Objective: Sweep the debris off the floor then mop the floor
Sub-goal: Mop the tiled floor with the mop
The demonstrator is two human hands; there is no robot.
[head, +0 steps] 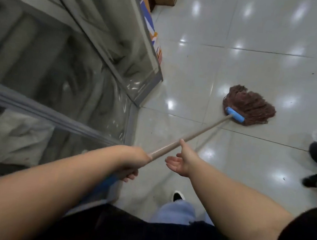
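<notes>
Both bare forearms reach forward and down from dark sleeves. The left hand (133,160) is curled tight round the end of the pale wooden mop handle (187,137), knuckles up. The right hand (181,161) is just beside the handle with palm turned inward, fingers relaxed and spread, thumb raised near the shaft.

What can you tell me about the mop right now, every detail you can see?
The brown string mop has a fanned yarn head lying flat on the glossy white tiled floor, clamped in a blue plastic bar. A pale wooden-looking handle slants back toward the person. The left hand grips the handle's near end; the right hand is open beside it, thumb touching the handle. The head lies clear of the glass display counter.
</notes>
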